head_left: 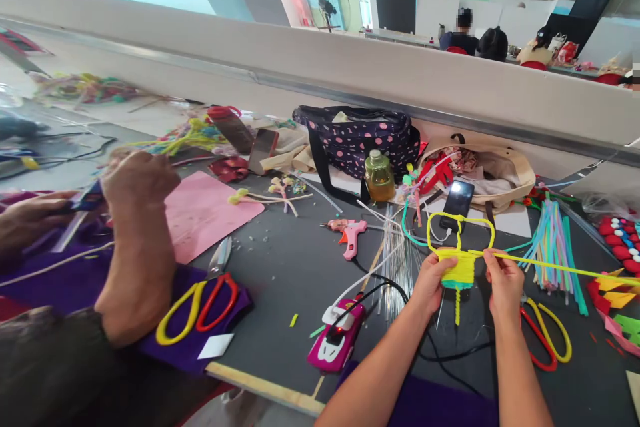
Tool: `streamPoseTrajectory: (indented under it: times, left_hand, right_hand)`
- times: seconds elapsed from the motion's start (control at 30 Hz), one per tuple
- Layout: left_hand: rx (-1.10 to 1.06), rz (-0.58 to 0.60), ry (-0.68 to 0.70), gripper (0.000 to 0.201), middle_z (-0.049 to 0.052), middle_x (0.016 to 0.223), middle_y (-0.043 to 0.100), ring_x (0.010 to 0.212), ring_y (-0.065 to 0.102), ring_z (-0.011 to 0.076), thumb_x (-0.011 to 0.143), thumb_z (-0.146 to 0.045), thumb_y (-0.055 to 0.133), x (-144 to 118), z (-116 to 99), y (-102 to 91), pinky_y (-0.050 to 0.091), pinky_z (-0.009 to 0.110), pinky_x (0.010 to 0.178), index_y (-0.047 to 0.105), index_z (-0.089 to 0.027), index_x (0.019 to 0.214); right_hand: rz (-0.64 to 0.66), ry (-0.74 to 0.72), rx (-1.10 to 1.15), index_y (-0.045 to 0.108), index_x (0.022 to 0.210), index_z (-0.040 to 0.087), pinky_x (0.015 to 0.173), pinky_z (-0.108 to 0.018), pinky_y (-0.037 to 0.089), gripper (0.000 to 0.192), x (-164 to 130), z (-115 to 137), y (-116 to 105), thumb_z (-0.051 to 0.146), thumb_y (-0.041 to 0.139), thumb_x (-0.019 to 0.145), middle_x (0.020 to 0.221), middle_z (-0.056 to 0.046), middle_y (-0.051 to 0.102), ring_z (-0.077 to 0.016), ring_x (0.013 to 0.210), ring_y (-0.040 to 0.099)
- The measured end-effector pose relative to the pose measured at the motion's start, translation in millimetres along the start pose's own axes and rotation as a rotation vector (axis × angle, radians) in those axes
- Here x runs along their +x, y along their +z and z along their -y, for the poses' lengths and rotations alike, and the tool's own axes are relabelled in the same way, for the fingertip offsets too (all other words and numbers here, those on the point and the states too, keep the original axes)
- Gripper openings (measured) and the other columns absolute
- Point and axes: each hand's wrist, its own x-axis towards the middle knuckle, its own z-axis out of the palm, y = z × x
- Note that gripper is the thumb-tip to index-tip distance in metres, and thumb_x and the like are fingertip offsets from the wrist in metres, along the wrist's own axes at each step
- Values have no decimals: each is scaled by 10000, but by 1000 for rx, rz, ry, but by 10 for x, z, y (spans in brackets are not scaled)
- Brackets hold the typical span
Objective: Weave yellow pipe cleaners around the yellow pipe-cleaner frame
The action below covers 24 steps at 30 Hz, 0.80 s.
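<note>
Pipe cleaners in yellow are bent and wound into a small craft piece (pixel 463 260), held up just above the dark table (pixel 290 267) near its front edge, between the person's two hands. It looks very light and fuzzy, soft on the outside with thin wire inside, so it should bend with ease and keep the shape it is given. The woven block in the middle looks like the firmest place to hold; the thin loops on top would squash if pinched hard. The left hand (pixel 430 284) is closed on the left side of the woven block. The right hand (pixel 505 284) pinches the right side, where one long yellow strand (pixel 560 267) runs out to the right. Going from big to small around it: a spotted bag (pixel 360 137) with white dots stands at the back, a pink sheet (pixel 203 214) lies flat to the left, a bundle of coloured sticks (pixel 553 247) lies to the right, a pink glue gun (pixel 350 237) rests in the middle, and scissors (pixel 545 340) with red and yellow handles lie just beside the right hand. At far left, another person's hand (pixel 137 177) works on something else.
</note>
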Motion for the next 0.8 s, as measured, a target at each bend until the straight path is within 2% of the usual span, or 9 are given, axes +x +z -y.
streamPoseTrajectory:
  times: [0.13, 0.27, 0.37, 0.5, 0.67, 0.8]
  left_hand:
    - [2, -5, -12, 366, 59, 774, 723, 681, 662, 185, 496, -188, 828, -3, -11, 1, 495, 280, 672, 684, -136, 829]
    - [3, 14, -17, 358, 54, 766, 718, 666, 652, 171, 516, -195, 830, -11, -22, 7, 492, 271, 665, 686, -133, 838]
    - [7, 19, -23, 358, 59, 768, 718, 665, 654, 177, 519, -201, 836, -16, -27, 12, 489, 272, 659, 690, -128, 838]
    - [14, 26, -19, 365, 58, 774, 716, 654, 650, 177, 529, -209, 837, -26, -26, 15, 485, 271, 643, 689, -132, 853]
    - [29, 43, 25, 350, 70, 804, 723, 679, 660, 182, 566, -229, 835, -38, -5, 2, 485, 271, 676, 677, -144, 866]
    - [43, 41, 29, 386, 66, 814, 722, 668, 654, 187, 531, -223, 854, -31, -3, -1, 484, 274, 659, 669, -147, 860]
  right_hand:
    - [-28, -40, -51, 685, 832, 179, 474, -251, 402, 394, 22, -45, -15, 541, 716, 680, 635, -2, 622, -135, 528, 527]
    - [12, -47, -79, 676, 838, 181, 571, -279, 475, 352, -20, -38, -1, 508, 708, 713, 740, -34, 662, -169, 641, 591]
    - [30, -65, -109, 666, 850, 182, 629, -289, 496, 329, -66, -5, 5, 492, 694, 743, 790, -46, 666, -177, 691, 606]
    - [35, -109, -187, 633, 876, 191, 598, -287, 486, 319, -101, 21, -15, 499, 646, 793, 815, -51, 656, -176, 662, 605]
    - [52, -394, -493, 619, 849, 208, 657, -312, 469, 241, -112, 74, -47, 440, 558, 875, 822, -68, 650, -191, 701, 591]
    - [150, -575, -687, 612, 837, 228, 648, -307, 443, 185, -105, 140, -65, 358, 505, 914, 779, -52, 629, -183, 666, 559]
